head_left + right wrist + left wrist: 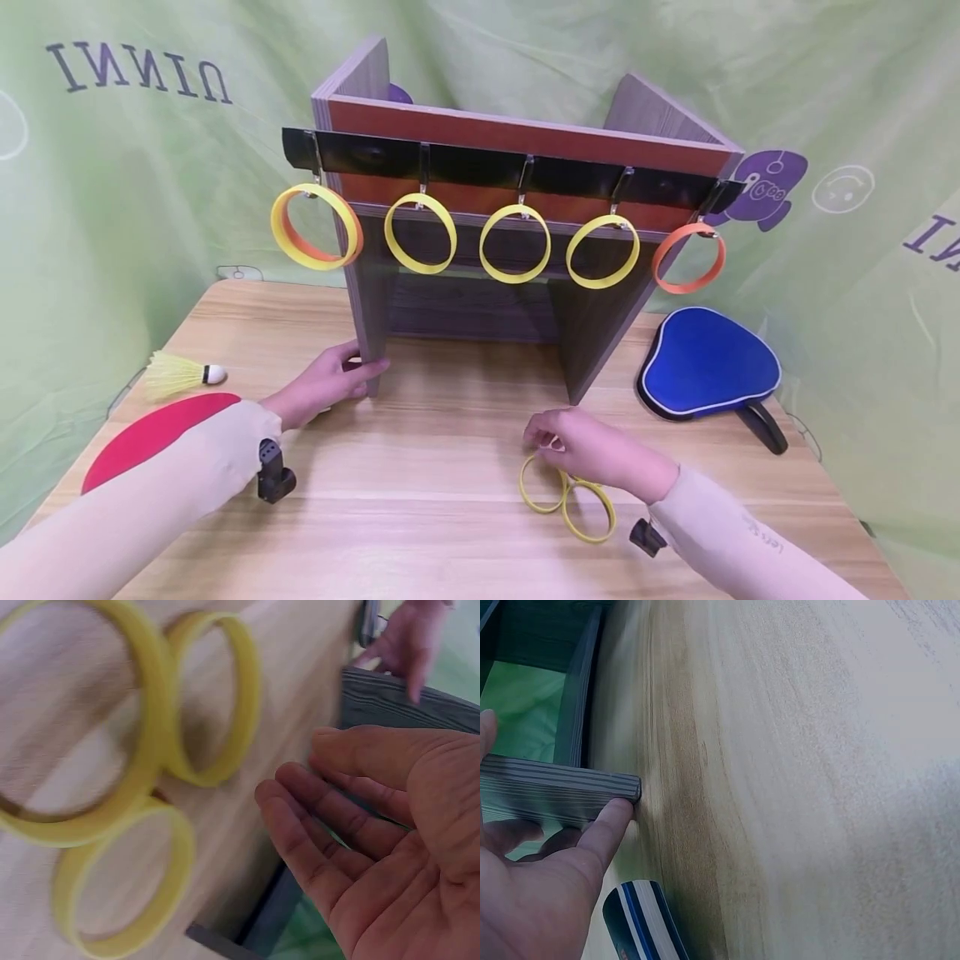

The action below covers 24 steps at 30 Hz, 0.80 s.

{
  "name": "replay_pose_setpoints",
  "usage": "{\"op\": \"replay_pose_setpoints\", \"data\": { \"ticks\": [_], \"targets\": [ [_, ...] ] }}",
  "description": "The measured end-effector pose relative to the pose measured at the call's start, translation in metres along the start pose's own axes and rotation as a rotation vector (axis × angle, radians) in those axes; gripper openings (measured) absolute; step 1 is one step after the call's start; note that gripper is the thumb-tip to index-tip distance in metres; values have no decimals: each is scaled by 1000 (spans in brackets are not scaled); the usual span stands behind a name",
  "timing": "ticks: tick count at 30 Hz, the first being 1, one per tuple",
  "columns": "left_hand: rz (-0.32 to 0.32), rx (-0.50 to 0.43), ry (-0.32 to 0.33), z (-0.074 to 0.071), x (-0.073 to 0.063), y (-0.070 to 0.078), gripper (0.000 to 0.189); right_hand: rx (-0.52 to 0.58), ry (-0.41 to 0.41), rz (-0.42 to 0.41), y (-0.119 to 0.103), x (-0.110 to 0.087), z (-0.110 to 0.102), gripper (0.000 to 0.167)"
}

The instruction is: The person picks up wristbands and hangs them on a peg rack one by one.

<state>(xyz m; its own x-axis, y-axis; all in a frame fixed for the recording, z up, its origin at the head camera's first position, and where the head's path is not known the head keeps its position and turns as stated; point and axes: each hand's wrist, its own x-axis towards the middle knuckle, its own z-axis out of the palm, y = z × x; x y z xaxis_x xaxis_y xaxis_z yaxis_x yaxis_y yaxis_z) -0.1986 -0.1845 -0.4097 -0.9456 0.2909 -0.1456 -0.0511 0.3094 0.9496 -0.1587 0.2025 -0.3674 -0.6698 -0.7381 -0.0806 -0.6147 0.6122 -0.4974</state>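
Observation:
My left hand (330, 382) grips the front edge of the left side panel (365, 312) of a grey wooden stand, low near the table. In the left wrist view the fingers (607, 832) lie along one face of the panel, the thumb on the other. My right hand (592, 450) hovers over three yellow rings (590, 512), its fingers loosely bent and holding nothing. The right wrist view shows these rings (251, 697) lying close together, apart from the fingertips. Along the stand's black strip (480, 167), yellow rings (514, 277) and an orange ring (690, 287) hang from hooks.
On the wooden table (420, 525), a yellow shuttlecock (180, 375) and a red paddle (161, 433) lie at the left. A blue paddle-shaped case (712, 362) is to the right. Green printed cloth (150, 167) hangs behind and at both sides.

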Motion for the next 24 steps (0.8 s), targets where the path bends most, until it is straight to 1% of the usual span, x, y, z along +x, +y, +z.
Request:
{"op": "replay_pose_setpoints", "data": {
  "ticks": [5, 8, 11, 14, 18, 22, 24],
  "targets": [
    [-5, 10, -4, 0, 0, 0, 69, -101, -18, -19, 10, -3, 14, 11],
    [-6, 18, -3, 0, 0, 2, 69, -162, -4, -29, 13, -2, 20, 11],
    [-6, 28, 2, 0, -1, 4, 69, -182, 15, -19, 14, -1, 23, 12],
    [-3, 39, -1, -1, -1, 4, 69, -182, 23, -14, 14, -1, 24, 17],
    [-5, 29, -9, -1, 0, 2, 70, -185, 38, -36, 14, -1, 22, 21],
    [-4, 32, -9, -1, 0, 2, 71, -140, 35, -1, 13, -3, 18, 18],
    [-10, 34, -8, -1, 0, 2, 71, -101, 27, 23, 13, -3, 15, 16]
  ]
}}
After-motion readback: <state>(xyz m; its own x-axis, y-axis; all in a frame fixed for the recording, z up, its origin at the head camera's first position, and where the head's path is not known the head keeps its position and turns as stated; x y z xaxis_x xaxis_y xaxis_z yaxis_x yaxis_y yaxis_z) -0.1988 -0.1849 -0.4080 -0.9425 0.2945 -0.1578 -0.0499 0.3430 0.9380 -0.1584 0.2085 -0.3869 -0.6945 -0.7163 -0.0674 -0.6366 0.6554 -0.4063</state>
